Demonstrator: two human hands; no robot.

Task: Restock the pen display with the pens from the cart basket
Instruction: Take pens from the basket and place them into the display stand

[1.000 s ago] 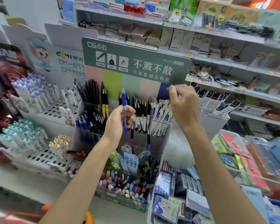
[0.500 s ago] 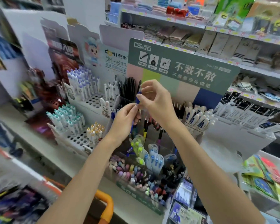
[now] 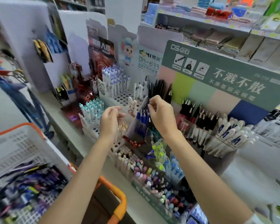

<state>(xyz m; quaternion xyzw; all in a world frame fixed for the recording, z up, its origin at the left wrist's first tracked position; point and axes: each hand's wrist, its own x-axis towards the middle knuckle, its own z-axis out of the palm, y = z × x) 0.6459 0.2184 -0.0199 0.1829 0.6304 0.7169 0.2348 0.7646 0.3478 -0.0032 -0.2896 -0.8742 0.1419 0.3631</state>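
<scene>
The pen display (image 3: pixel 217 70) has a green header card and clear compartments of upright pens. My right hand (image 3: pixel 162 117) pinches the top end of a blue pen (image 3: pixel 149 103) over the compartment of blue pens (image 3: pixel 141 115); most of the pen's body is hidden behind my fingers. To the left, apart from the pen, my left hand (image 3: pixel 111 122) hovers with loosely curled fingers and holds nothing. The cart basket (image 3: pixel 14 131), white with an orange rim, sits at lower left and holds several loose pens (image 3: pixel 27 183), blurred.
White peg trays of pastel pens (image 3: pixel 92 110) stand left of my hands. Low trays of erasers and small pens (image 3: pixel 144 172) lie below them. An orange cart handle (image 3: pixel 120 199) sits under my left forearm. Store shelves (image 3: pixel 217 21) run behind the display.
My left hand let go of the blue pen and drew away to the left. My right hand now holds it alone, by its top. The view swung left, bringing the cart basket in.
</scene>
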